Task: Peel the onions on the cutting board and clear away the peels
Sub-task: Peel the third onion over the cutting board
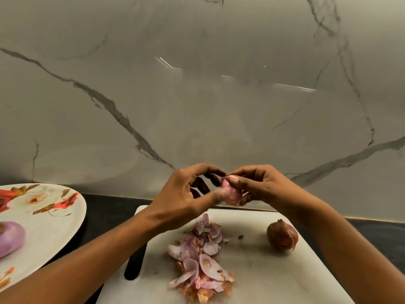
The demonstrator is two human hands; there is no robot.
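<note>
I judge this as midway through peeling: the small, pink, half-stripped onion [231, 195] is in the air just above the far edge of the white plastic cutting board [263, 273]. My left hand [186, 194] cups it, thumb pressed on its near face and fingers curled behind, while my right hand [260, 185] pinches tight at its top, seemingly on a flap of skin. Next I'd pull that flap free, drop it on the heap of purple-and-tan peels [201, 262] below, then take the brown unpeeled onion [282, 235] lying at the board's right.
</note>
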